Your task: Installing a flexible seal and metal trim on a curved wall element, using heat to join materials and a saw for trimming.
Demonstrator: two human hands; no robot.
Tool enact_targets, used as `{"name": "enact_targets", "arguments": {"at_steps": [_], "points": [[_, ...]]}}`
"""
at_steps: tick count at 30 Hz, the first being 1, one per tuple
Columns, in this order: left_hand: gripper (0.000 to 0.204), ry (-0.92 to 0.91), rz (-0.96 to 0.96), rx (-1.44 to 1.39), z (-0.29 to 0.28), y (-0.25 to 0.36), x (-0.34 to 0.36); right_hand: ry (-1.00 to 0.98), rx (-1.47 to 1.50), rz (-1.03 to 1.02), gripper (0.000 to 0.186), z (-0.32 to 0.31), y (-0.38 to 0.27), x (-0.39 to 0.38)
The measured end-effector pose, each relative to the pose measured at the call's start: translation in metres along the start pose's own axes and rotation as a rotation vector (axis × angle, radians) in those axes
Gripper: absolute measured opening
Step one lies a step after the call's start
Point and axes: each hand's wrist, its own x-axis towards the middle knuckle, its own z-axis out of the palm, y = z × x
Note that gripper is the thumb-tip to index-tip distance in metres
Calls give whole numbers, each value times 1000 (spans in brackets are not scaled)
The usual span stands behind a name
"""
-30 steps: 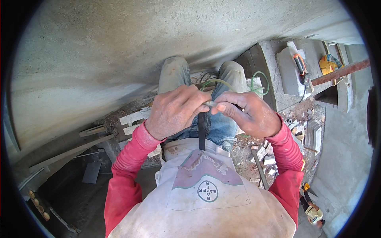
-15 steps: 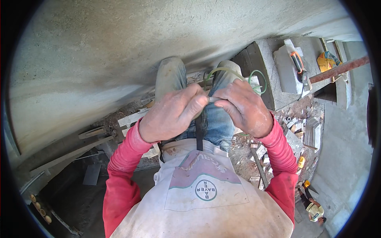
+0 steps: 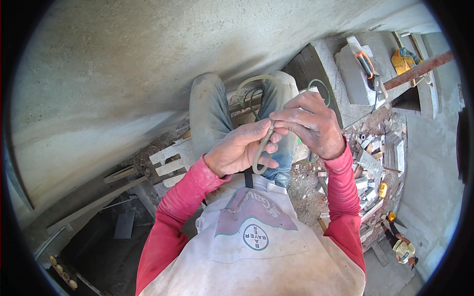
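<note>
We hold a pale flexible tube above our jeans, our left hand pinching it, our right hand pinching it just beside, one loop bending below both, another arching across our right knee, an orange-and-black tool along the right edge of a pale block

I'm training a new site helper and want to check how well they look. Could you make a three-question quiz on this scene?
1. True or false: both the left hand and the right hand are touching the hose.

2. Where does the orange-handled tool lie?
A) On the person's knee
B) On a pale block
C) Under the left hand

3. Fill in the gap: the person's sleeves are coloured ____.

Key: 1. True. 2. B. 3. Red.
</note>
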Motion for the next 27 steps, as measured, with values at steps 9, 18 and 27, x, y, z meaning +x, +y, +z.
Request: {"name": "enact_targets", "arguments": {"at_steps": [9,18,27], "points": [[31,189,320,181,14,-10,19,404,485,653,39,45,-59,-25],[32,289,463,185,19,-18,20,442,495,761,30,80,-64,-26],[39,321,649,440,23,-27,24,609,716,781,20,58,-58,-8]]}}
